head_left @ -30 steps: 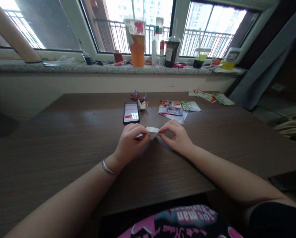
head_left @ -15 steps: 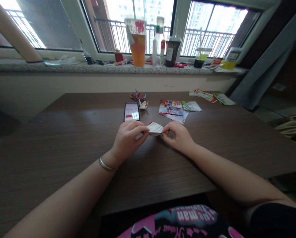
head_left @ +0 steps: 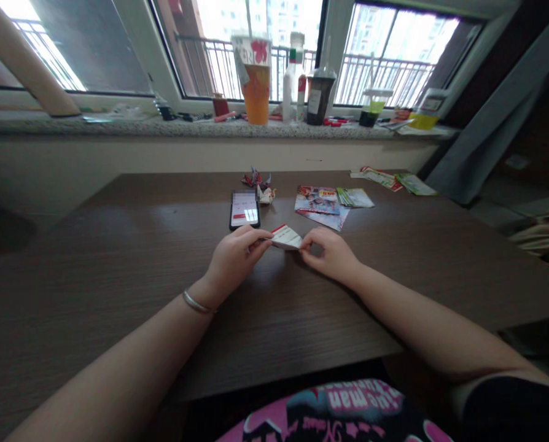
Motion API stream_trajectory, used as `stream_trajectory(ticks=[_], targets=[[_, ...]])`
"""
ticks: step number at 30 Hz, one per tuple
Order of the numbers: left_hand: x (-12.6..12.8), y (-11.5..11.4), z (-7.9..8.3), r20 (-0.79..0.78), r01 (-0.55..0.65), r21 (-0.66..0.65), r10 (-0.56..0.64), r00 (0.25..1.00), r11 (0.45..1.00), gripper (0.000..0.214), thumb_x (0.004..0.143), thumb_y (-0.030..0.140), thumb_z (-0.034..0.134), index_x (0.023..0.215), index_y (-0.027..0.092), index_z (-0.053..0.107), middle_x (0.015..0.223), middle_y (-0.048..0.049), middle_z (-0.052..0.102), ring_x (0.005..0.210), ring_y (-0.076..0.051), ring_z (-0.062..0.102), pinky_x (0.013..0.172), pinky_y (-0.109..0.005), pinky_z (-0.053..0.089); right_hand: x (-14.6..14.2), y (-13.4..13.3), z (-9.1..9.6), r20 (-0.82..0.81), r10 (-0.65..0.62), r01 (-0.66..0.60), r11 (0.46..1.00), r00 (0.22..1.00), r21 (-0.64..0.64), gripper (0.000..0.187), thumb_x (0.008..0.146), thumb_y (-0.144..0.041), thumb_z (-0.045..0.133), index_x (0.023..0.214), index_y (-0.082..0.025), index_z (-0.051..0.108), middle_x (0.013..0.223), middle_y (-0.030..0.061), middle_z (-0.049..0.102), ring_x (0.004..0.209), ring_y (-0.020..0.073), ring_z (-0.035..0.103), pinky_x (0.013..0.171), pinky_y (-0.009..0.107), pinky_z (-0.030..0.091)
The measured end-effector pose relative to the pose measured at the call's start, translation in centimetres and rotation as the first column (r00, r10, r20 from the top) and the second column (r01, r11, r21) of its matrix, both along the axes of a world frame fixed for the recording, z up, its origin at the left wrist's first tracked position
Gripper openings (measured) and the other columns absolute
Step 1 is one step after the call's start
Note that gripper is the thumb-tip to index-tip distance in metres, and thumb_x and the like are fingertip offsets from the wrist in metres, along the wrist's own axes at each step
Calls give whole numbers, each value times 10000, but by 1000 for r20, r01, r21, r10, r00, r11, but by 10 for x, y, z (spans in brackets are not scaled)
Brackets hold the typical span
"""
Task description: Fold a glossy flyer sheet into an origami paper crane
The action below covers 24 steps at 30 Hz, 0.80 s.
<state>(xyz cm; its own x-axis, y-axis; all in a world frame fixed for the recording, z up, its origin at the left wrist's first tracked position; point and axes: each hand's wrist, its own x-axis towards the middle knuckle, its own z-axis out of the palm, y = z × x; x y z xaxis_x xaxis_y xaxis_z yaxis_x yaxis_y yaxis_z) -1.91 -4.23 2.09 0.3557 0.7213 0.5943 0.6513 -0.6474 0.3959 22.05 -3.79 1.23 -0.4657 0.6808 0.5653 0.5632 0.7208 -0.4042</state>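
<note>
Between my two hands is a small piece of folded paper (head_left: 287, 237), white with print and a red edge. My left hand (head_left: 236, 256) pinches its left corner between thumb and fingers; a silver bangle circles that wrist. At the paper's right corner, my right hand (head_left: 330, 253) grips it with thumb and forefinger. The paper is held just over the brown table (head_left: 265, 319). Beyond my left hand lies a phone (head_left: 245, 209) with its screen lit. Folded paper figures, one white (head_left: 266, 196) and one dark red and purple (head_left: 255, 178), sit behind the phone.
Colourful printed leaflets (head_left: 318, 201) and a green-white stack of papers (head_left: 355, 197) lie past my right hand. More printed slips (head_left: 380, 177) rest at the far right edge. On the windowsill (head_left: 186, 127) stand a tall orange drink cup (head_left: 256, 92), bottles and other cups.
My left hand has shifted slightly left and its fingers have drawn closer together at the paper's corner. The paper looks a little flatter. My right hand has barely moved.
</note>
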Motion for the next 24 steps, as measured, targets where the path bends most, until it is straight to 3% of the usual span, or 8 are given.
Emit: stream_trajectory(ticks=[5, 11, 15, 20, 24], targets=[[1, -1, 2, 94, 90, -29, -87, 992, 995, 138, 891, 255, 570, 948, 173, 666, 853, -36, 618, 740, -141, 583, 695, -277, 489, -1, 0, 0, 83, 34, -34, 999, 996, -4, 62, 778, -145, 626, 777, -206, 622, 779, 11, 652, 775, 167, 581, 731, 289, 445], [2, -3, 3, 104, 57, -51, -52, 993, 997, 112, 881, 240, 562, 866, 173, 651, 853, -44, 614, 799, -161, 577, 692, -283, 488, -3, -2, 5, 159, 72, -72, 997, 985, -5, 51, 853, -205, 613, 829, -208, 658, 839, 35, 674, 825, 178, 598, 752, 303, 464], [1, -3, 1, 25, 34, 27, -34, 999, 999, 88, 862, 200, 561, 830, 184, 641, 846, -38, 611, 787, -156, 579, 718, -289, 490, -1, -2, 4, 90, 34, -36, 999, 995, 21, 54, 851, -206, 606, 874, -223, 652, 893, 41, 672, 879, 188, 606, 806, 336, 486], [1, -3, 1, -122, 70, 141, -52, 991, 988, 96, 865, 219, 566, 851, 184, 655, 853, -45, 622, 762, -153, 580, 707, -288, 480, 2, 2, 1, -55, -77, 82, 991, 996, 104, 192, 826, -181, 610, 1005, -245, 635, 1050, 65, 643, 1027, 215, 583, 910, 400, 490], [2, -3, 6, -192, 85, 207, -45, 980, 975, 109, 858, 226, 575, 814, 189, 667, 818, -46, 636, 751, -167, 573, 716, -323, 459, 3, 5, 0, -31, -62, 66, 989, 998, 136, 275, 829, -177, 612, 1093, -249, 621, 1127, 67, 642, 1084, 227, 569, 964, 443, 465]])
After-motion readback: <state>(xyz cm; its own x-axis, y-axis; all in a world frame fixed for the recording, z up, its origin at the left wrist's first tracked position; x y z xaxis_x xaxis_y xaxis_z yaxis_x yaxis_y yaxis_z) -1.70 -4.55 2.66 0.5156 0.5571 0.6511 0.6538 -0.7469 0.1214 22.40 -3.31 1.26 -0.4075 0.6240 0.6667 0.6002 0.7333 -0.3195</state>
